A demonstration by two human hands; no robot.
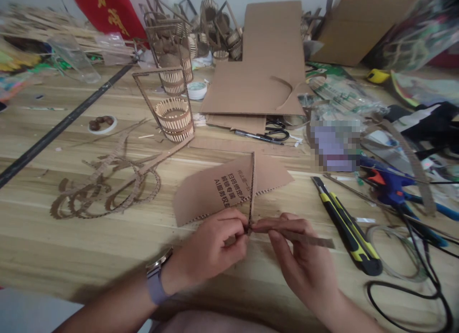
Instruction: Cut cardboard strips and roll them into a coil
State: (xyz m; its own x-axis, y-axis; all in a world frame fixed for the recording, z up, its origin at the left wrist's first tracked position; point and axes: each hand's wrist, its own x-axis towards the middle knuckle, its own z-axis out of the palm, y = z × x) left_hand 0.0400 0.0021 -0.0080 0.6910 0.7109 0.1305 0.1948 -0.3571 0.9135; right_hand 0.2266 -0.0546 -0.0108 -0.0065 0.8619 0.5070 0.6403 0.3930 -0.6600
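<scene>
A narrow corrugated cardboard strip [252,189] points away from me, its near end pinched in the fingers of my left hand [218,244]. My right hand [304,256] pinches a strip section [315,239] that runs off to the right. The two sections meet at an angle between my hands; whether they are one bent strip is hidden by the fingers. Just beyond lies a printed cardboard piece [208,192], partly under the upright section. A yellow and black utility knife [346,225] rests to the right of my right hand.
A small basket [174,120] with a tall cardboard handle stands beyond curled cardboard strips [107,189]. Cardboard sheets [265,84], scissors [278,132] and a pen [256,137] lie farther back. At right are a blue glue gun [390,184] and black cable [405,283].
</scene>
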